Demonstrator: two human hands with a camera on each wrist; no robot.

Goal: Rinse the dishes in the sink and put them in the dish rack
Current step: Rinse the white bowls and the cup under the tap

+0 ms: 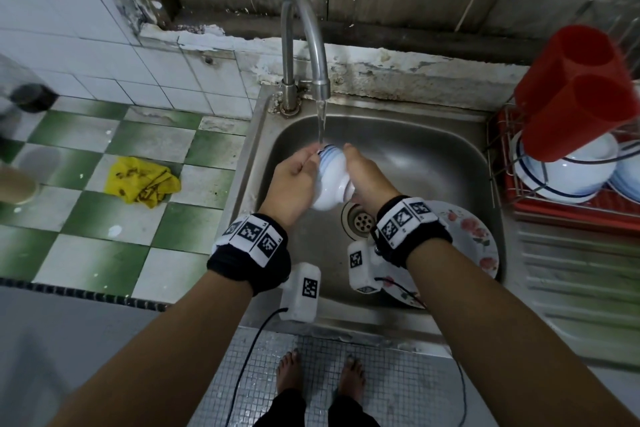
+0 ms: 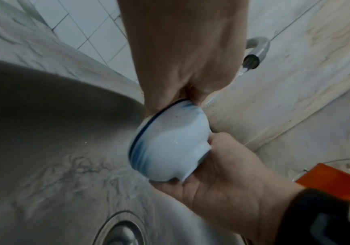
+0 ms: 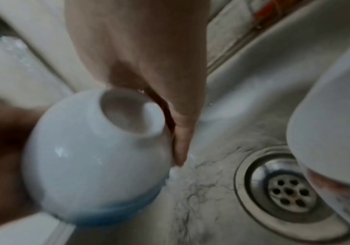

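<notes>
Bowl under rinse, both hands engaged, over the sink.

The white bowl with blue rim bands (image 1: 331, 180) is held on its side above the steel sink (image 1: 433, 149), its rim end meeting the stream from the tap (image 1: 304, 45). The left hand (image 1: 294, 180) grips it at the rim, fingers curled over the edge; the right hand (image 1: 369, 177) holds the foot and wall, fingers curved along it. A floral plate (image 1: 474, 239) lies in the sink near the drain (image 1: 362, 220). The dish rack (image 1: 561, 198) at right carries bowls and two red cups (image 1: 575, 94). A yellow cloth (image 1: 142, 180) lies on the tiled counter.
</notes>
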